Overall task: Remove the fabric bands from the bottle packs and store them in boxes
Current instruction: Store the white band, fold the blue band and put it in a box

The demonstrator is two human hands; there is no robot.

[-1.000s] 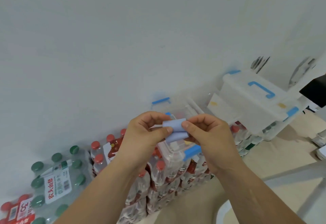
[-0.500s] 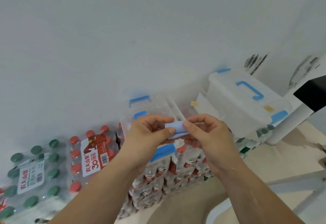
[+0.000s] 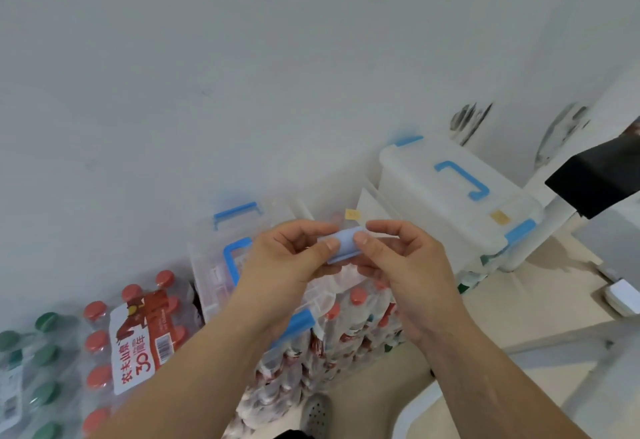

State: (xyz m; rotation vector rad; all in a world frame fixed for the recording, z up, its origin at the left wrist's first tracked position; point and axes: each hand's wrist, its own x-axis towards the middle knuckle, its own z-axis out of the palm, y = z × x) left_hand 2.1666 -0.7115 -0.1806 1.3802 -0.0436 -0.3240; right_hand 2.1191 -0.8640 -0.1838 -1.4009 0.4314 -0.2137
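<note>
- The left hand (image 3: 287, 258) and right hand (image 3: 398, 262) meet in mid-air at the centre of the view, both holding one light blue band (image 3: 341, 244).
- The left thumb and forefinger pinch the band's left end; the right thumb and forefinger pinch its right end. The other fingers of both hands curl loosely under it.
- The band looks folded or rolled; its exact shape is blurred.
- Below the hands stands a clear box (image 3: 214, 265) with blue handles, resting on shrink-wrapped packs of red-capped bottles (image 3: 349, 331).
- Far right, a second box (image 3: 450, 196) with a closed white lid and blue handle sits against the wall (image 3: 242, 75).
- Left, a pack (image 3: 135, 338) of red-capped bottles with a red and white label lies beside a pack of green-capped bottles (image 3: 38, 369).
- A grey shoe (image 3: 317, 412) shows at the near edge.
</note>
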